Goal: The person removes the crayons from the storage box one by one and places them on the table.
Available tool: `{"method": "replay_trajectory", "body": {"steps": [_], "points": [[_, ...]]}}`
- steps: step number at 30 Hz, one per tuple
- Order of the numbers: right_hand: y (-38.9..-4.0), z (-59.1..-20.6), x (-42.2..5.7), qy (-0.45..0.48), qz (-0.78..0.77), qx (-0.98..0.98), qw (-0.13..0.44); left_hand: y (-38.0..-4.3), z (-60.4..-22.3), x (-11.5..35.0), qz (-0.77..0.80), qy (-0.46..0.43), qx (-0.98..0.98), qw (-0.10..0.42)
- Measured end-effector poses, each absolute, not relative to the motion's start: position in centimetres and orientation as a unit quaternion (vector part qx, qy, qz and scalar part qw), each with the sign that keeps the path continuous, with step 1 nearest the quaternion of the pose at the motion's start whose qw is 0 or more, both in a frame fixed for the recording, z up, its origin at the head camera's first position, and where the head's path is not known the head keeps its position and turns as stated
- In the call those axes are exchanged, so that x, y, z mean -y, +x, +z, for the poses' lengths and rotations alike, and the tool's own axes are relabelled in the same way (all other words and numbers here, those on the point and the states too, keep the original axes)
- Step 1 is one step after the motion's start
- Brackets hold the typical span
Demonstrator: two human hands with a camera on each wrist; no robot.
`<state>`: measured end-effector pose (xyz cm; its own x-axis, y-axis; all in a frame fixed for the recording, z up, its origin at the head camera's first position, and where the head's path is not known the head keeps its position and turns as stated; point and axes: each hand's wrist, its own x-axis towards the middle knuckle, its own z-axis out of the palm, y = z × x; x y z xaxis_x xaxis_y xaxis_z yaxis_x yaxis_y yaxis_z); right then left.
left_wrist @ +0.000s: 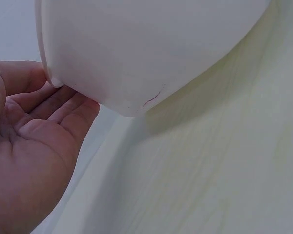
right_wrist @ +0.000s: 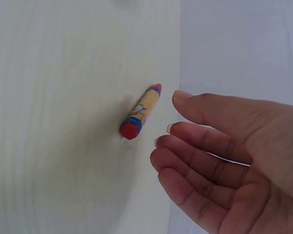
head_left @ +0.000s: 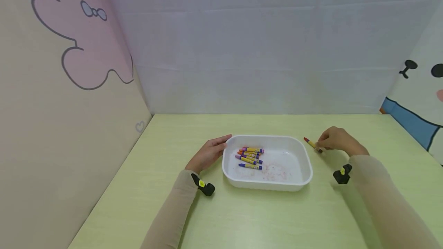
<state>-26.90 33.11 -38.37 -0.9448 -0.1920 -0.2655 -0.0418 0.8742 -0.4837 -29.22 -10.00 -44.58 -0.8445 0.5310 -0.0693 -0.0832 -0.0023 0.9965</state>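
My left hand point(head_left: 207, 155) is at the left end of a white plastic tray point(head_left: 266, 185). In the left wrist view its thumb lies on the tray's rim and its fingers reach against the outer wall, with fingertips partly hidden. Several crayons point(head_left: 250, 160) in yellow wrappers lie together in the tray's left half. To the right of the tray, a red crayon point(right_wrist: 142, 111) in a yellow wrapper lies on the table. Beside it is my right hand point(right_wrist: 210, 161), its fingers loosely bent. A gap shows between the fingertips and the crayon in the right wrist view.
The pale yellow-green table point(head_left: 270, 218) meets an upright white sheet point(head_left: 263, 68) at its back edge. Side panels with cartoon drawings stand left and right. Reddish marks point(head_left: 277, 171) spot the tray's floor.
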Motion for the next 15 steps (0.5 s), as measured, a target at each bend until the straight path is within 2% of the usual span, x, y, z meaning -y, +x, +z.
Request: {"method": "replay_trajectory", "body": {"steps": [15], "points": [[-27.1,-33.2,-28.2,-0.125,-0.239,-0.959,0.084,-28.9,-44.4,10.1,0.691,0.168,-0.667,0.222]]}}
